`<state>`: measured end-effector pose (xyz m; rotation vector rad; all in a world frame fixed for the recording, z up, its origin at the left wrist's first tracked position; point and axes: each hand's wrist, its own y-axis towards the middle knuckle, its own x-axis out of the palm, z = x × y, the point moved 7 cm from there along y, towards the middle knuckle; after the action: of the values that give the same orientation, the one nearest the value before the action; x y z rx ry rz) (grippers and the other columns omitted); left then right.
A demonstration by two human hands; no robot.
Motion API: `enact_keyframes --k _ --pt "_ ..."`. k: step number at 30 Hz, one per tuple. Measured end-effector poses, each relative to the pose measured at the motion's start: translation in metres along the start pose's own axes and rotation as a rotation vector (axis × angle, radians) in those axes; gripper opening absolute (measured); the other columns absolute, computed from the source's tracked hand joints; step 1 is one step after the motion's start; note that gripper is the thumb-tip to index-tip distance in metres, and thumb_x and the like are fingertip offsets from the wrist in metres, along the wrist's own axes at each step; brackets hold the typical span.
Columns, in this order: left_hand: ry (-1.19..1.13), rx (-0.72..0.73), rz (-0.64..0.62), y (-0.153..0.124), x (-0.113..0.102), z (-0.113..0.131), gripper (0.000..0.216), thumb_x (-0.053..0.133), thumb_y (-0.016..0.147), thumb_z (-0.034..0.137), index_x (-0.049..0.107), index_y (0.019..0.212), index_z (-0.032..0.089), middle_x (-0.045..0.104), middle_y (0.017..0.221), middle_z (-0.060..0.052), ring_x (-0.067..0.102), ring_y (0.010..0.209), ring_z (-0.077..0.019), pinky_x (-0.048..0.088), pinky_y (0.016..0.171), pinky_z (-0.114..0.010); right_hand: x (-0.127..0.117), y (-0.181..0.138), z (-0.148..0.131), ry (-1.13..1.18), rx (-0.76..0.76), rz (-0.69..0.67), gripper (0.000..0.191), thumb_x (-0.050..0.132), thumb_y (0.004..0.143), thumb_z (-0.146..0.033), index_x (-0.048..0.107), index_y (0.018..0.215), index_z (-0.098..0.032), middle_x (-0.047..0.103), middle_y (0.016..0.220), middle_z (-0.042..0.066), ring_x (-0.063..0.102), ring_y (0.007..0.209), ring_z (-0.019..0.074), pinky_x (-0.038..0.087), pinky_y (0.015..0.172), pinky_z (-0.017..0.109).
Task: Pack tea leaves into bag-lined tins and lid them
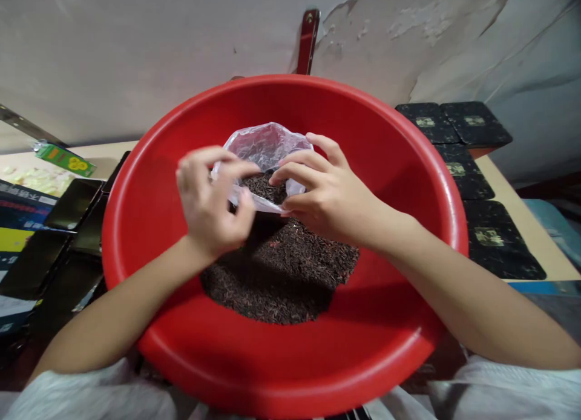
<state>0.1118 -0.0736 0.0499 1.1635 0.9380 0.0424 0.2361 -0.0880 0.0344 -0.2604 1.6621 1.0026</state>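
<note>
A clear plastic bag (265, 141) with its mouth open is inside a big red basin (290, 371). Loose dark tea leaves (281, 281) lie in a heap on the basin's bottom, and some of the same leaves show inside the bag. My left hand (213, 199), partly blurred, has its fingers curled over the bag's left rim with the thumb at the front. On the right side, my right hand (322, 187) grips the rim, its fingers bent across the mouth and its thumb low at the front edge. The bag's lower part is hidden.
Several black lidded tins (499, 235) stand on the table at right. More dark shiny tins (75, 203) lie at left, near a green box (66, 158) and printed packaging (20, 211). A peeling wall (158, 45) rises behind the basin, with a dark red wooden piece (308, 42) against it.
</note>
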Motion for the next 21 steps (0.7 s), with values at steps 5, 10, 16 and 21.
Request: enact_keyframes --k 5,10,16,21 --pt "-0.343 -0.839 -0.297 -0.007 0.04 -0.102 0.032 0.063 0.074 0.036 0.053 0.099 0.02 0.057 0.075 -0.001 0.057 0.071 -0.0162 0.046 0.066 -0.03 -0.003 -0.003 0.021 0.183 0.28 0.159 0.029 0.055 0.083 -0.046 0.061 0.096 -0.021 0.055 0.118 0.01 0.048 0.113 0.0285 0.034 0.101 0.054" --pt "-0.403 -0.964 -0.505 -0.015 0.057 -0.114 0.023 0.057 0.079 0.03 0.055 0.061 0.017 0.05 0.055 0.003 0.045 0.052 -0.0103 0.035 0.055 -0.024 0.026 -0.03 0.083 0.306 0.914 0.343 0.046 0.064 0.075 -0.039 0.049 0.114 -0.017 0.053 0.109 0.014 0.051 0.103 0.0286 0.042 0.087 0.051" --pt "-0.396 -0.918 -0.305 0.005 0.046 -0.111 0.032 0.053 0.08 0.023 0.045 0.048 0.018 0.04 0.047 0.004 0.036 0.049 -0.0092 0.027 0.052 -0.025 0.021 -0.011 0.098 0.495 0.972 0.256 0.011 0.055 0.079 -0.014 0.054 0.069 -0.017 0.057 0.07 0.002 0.054 0.068 0.0144 0.044 0.07 0.033" --pt "-0.519 -0.925 -0.147 0.013 0.042 -0.113 0.032 0.048 0.081 0.022 0.041 0.049 0.019 0.038 0.05 0.003 0.03 0.052 -0.0093 0.027 0.054 -0.028 -0.001 0.005 0.108 0.503 0.925 0.462 0.013 0.059 0.079 -0.011 0.057 0.067 -0.016 0.058 0.065 0.0 0.047 0.056 0.0075 0.04 0.06 0.025"
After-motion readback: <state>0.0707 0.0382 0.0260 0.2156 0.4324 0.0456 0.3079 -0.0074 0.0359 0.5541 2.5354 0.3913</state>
